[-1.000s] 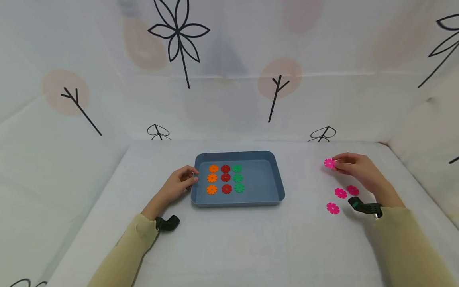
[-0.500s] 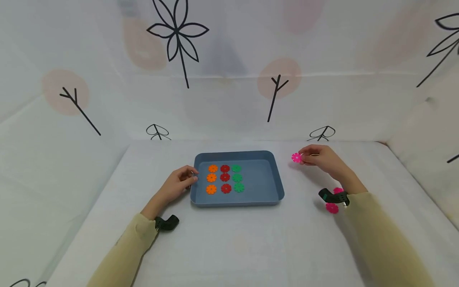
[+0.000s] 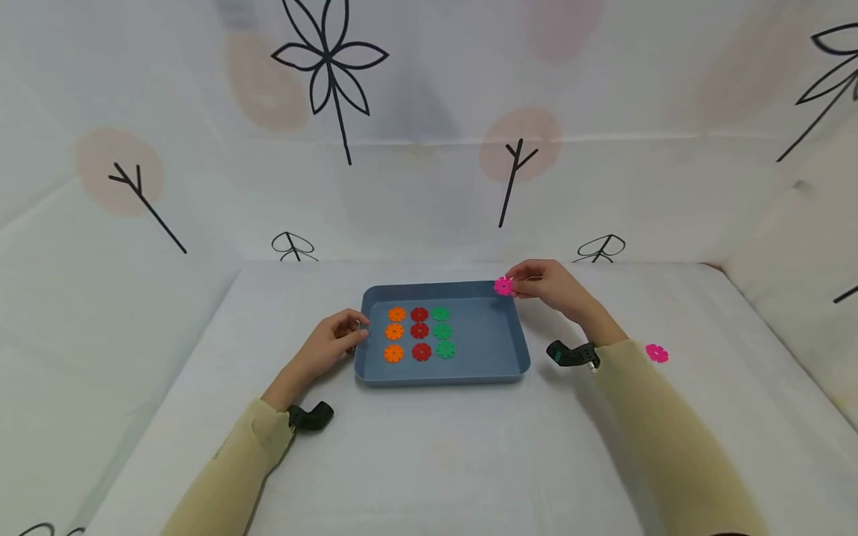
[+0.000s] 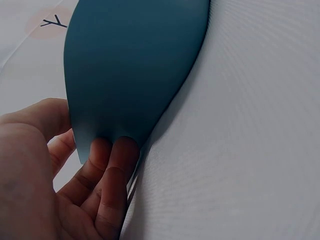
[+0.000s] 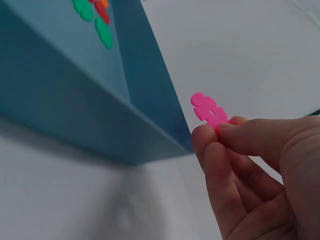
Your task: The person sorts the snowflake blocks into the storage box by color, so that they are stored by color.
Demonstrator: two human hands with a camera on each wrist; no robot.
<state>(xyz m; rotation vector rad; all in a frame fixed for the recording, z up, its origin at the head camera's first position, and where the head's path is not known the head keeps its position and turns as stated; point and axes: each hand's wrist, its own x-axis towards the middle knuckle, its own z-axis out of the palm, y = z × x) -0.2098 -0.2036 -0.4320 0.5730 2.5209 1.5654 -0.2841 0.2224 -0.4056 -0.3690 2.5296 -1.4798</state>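
We're pinching a pink flower-shaped plastic disc (image 3: 503, 286) between the fingers of our right hand (image 3: 559, 290), by the far right corner of the blue-grey rectangular tray (image 3: 488, 335), and gripping its left wall with our left hand (image 3: 335, 337) — passing low, we're risking clipping the rim (image 3: 442, 285) and losing our pinch.

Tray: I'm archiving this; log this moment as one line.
left hand: holds tray; right hand: pinches pink disc near tray; inside: orange discs, red discs, green discs
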